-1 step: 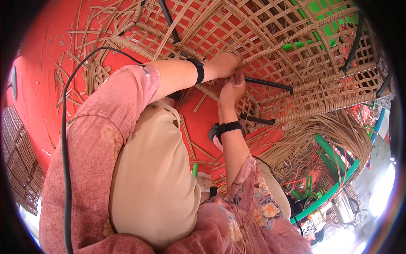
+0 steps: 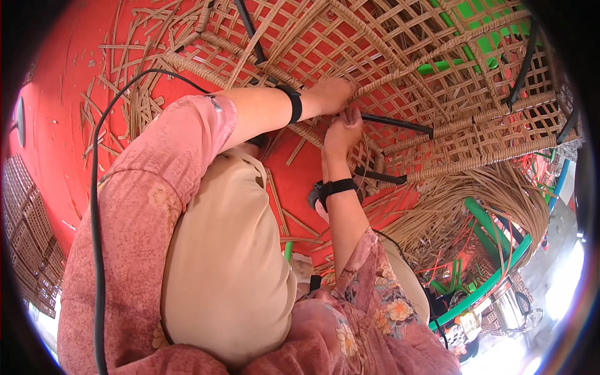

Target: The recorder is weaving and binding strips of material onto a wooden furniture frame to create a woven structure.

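A large woven rattan lattice on a black metal frame fills the upper part of the view. My left hand reaches across from the left and grips the weave at its lower edge. Just below it, my right hand comes up from underneath with its fingers pinched on a thin rattan strip, next to a black frame rod. The two hands touch. Each wrist wears a black band. The fingertips are partly hidden among the strands.
A thick bundle of loose rattan strands hangs at the right over green tubes. Cut strips litter the red floor. A black cable runs along my left sleeve. My knees fill the lower middle.
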### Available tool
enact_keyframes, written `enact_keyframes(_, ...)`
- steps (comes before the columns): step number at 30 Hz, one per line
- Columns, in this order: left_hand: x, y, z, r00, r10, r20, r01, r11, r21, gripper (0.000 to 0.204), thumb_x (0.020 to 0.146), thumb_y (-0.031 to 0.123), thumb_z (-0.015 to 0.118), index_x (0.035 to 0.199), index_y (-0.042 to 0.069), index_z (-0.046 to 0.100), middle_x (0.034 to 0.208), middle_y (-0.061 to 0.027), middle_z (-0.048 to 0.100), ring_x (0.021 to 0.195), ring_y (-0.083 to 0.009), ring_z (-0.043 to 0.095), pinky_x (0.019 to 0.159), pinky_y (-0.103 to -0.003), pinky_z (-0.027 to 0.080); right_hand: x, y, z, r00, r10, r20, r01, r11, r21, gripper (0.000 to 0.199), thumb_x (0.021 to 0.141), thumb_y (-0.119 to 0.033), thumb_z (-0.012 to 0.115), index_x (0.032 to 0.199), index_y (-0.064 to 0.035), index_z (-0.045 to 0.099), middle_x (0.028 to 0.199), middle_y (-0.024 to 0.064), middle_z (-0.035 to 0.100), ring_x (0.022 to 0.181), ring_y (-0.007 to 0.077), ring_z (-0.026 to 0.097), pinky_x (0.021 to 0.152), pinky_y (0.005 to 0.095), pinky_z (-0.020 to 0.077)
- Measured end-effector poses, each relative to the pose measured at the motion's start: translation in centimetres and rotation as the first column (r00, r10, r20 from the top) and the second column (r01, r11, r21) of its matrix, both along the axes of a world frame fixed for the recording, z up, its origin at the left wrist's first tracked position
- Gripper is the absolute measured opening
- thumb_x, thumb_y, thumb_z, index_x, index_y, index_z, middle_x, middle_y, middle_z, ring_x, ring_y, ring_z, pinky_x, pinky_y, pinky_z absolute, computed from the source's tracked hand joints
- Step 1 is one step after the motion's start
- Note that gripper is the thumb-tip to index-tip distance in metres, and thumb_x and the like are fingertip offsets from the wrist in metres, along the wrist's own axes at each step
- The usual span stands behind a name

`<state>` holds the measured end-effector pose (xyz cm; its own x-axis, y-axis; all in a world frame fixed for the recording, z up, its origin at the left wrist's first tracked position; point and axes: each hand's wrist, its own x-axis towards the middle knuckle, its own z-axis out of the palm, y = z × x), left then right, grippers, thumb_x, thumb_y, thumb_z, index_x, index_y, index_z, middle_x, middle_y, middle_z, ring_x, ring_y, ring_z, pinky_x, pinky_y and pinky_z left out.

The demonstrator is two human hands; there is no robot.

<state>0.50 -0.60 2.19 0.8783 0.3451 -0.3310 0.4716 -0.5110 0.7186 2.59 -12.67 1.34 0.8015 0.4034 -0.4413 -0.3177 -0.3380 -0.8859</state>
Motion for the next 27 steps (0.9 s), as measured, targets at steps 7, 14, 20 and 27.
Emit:
enact_keyframes(7,-0.4,0.1,-0.9,1.0,0.007,0.02,-0.007,1.0,0.018,0.036,0.074,0.013,0.062,0.108,0.001,0.057,0.092,-0.0223,0.064,0.091,-0.0373,0.061,0.076,-0.045,0.049,-0.4,1.4,0.7,0.982,-0.045,-0.184,0.067,0.992,0.112,0.054,0.084,0.003,0.052,0.135,0.0069,0.033,0.116,0.0082,0.054,0.092,0.0125,0.053,0.079,0.0252,0.0437)
enact_keyframes(14,0.2,0.6,0.3,0.998,-0.044,-0.053,0.044,0.999,0.004,0.046,0.074,0.016,0.063,0.118,0.006,0.056,0.095,-0.021,0.064,0.093,-0.0354,0.061,0.077,-0.044,0.049,2.9,0.2,0.2,0.941,0.079,-0.329,-0.042,0.992,0.121,0.052,0.081,0.005,0.051,0.131,0.0052,0.038,0.093,0.0006,0.052,0.085,0.0097,0.051,0.078,0.0242,0.0431)
enact_keyframes(20,-0.1,0.4,-0.3,0.995,0.041,0.086,-0.041,0.999,-0.002,0.043,0.074,0.016,0.061,0.116,0.006,0.056,0.097,-0.0199,0.064,0.096,-0.0355,0.06,0.078,-0.046,0.048,2.1,1.3,0.6,0.965,0.219,0.147,-0.192,0.965,-0.176,0.037,0.084,0.001,0.049,0.121,0.0059,0.046,0.097,0.0087,0.06,0.09,0.0174,0.057,0.078,0.0293,0.0449)
enact_keyframes(27,-0.3,0.6,-0.8,1.0,0.014,0.003,-0.013,0.999,-0.045,0.035,0.073,0.016,0.063,0.106,0.005,0.06,0.097,-0.0203,0.063,0.097,-0.036,0.059,0.079,-0.045,0.046,2.3,1.9,1.9,0.794,0.555,0.249,-0.346,0.749,-0.565,0.04,0.082,0.0,0.053,0.121,0.0062,0.046,0.106,0.021,0.061,0.099,0.0298,0.06,0.083,0.0356,0.0456)
